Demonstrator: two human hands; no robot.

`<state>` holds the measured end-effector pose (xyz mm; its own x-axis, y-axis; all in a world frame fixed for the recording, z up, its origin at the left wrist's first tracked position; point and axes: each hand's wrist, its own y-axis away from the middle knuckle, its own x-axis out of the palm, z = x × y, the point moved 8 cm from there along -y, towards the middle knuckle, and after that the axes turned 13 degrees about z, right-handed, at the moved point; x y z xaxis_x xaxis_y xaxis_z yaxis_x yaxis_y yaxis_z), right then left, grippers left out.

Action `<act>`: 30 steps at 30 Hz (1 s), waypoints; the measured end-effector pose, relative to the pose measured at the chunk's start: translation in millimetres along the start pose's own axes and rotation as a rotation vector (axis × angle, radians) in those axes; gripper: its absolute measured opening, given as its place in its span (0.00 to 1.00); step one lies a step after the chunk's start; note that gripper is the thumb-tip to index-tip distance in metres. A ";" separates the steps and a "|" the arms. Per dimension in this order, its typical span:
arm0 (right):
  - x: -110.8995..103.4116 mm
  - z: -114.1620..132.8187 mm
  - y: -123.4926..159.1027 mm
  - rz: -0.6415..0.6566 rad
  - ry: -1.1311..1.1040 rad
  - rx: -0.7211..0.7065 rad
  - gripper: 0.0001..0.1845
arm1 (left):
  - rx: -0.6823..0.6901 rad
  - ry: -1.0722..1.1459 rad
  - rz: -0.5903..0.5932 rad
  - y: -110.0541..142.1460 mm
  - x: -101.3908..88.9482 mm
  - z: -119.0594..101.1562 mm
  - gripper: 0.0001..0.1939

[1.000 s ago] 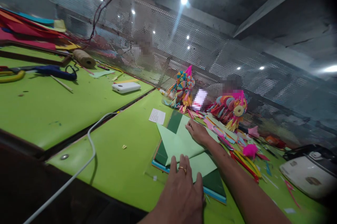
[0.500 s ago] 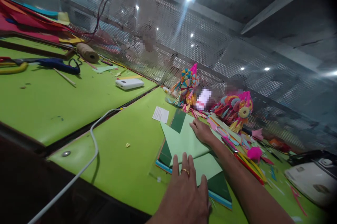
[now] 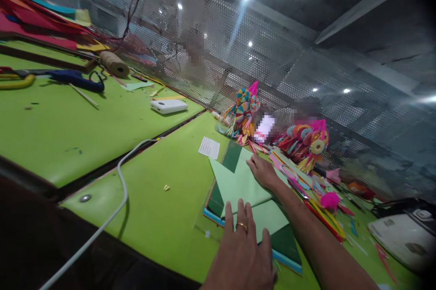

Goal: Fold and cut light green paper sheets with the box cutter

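Note:
A folded light green paper (image 3: 238, 185) lies on a dark green sheet (image 3: 284, 242), which tops a stack with blue edges. My left hand (image 3: 241, 247), wearing a ring, lies flat with fingers stretched on the near edge of the light green paper. My right hand (image 3: 263, 170) presses flat on the paper's far fold, fingers together and extended. Neither hand grips anything.
The green table (image 3: 160, 217) carries a white cable (image 3: 116, 185), a small white note (image 3: 209, 147), a white box (image 3: 169, 105), a twine spool (image 3: 114, 64) and blue scissors (image 3: 76, 79). Colourful paper ornaments (image 3: 243, 110) and paper strips (image 3: 323, 210) lie beyond the stack. A perforated metal screen stands behind.
The view has shifted slightly. Both hands stay flat on the light green paper; the left hand has slid a little along its near edge.

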<state>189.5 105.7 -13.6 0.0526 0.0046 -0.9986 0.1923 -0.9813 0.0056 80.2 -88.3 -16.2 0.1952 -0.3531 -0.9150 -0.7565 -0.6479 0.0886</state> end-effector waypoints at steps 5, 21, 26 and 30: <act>-0.1 0.8 -0.1 0.009 0.011 0.013 0.11 | -0.013 0.048 0.039 1.6 -1.4 1.7 0.28; -2.8 3.6 2.4 -0.001 0.005 0.013 0.11 | -0.002 0.023 -0.002 3.0 -3.3 3.2 0.29; -4.9 5.4 3.3 0.001 -0.003 0.030 0.11 | 0.003 0.022 0.011 2.2 -1.9 4.1 0.28; -6.3 7.0 4.1 0.003 -0.003 0.035 0.12 | -0.008 0.008 0.019 1.9 0.3 5.6 0.29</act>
<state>183.1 100.4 -7.6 0.0499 0.0013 -0.9988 0.1575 -0.9875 0.0066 75.3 -85.8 -18.6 0.1860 -0.3706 -0.9100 -0.7554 -0.6462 0.1088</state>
